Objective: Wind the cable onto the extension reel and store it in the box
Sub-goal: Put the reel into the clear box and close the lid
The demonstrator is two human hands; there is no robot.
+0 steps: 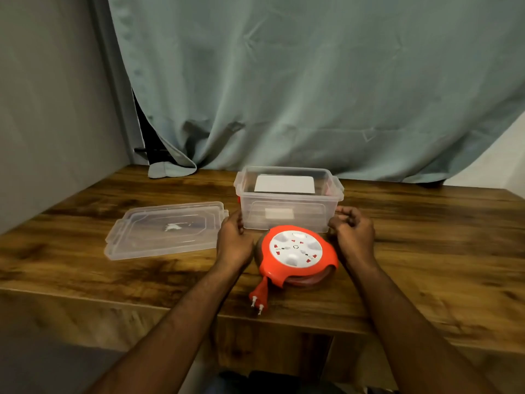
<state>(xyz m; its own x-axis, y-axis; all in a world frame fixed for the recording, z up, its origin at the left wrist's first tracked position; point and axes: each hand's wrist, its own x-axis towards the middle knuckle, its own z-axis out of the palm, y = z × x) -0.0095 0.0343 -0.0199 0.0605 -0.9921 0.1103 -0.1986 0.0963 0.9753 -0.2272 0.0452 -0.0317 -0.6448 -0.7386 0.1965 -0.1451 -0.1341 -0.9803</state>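
Note:
An orange extension reel (297, 255) with a white socket face lies flat near the table's front, its cable wound inside. Its orange plug (258, 297) sticks out at the front left, prongs toward me. Just behind the reel stands the clear plastic box (287, 200), uncovered, with a white card inside. My left hand (234, 243) is left of the reel, fingers extended and touching the box's lower left corner. My right hand (353, 237) is right of the reel, fingers loosely curled beside the box's lower right corner, holding nothing.
The box's clear lid (167, 228) lies flat on the wooden table (426, 251), left of the box. A grey-green curtain (312, 95) hangs behind the table, its hem resting on the back edge. A grey wall borders the left side.

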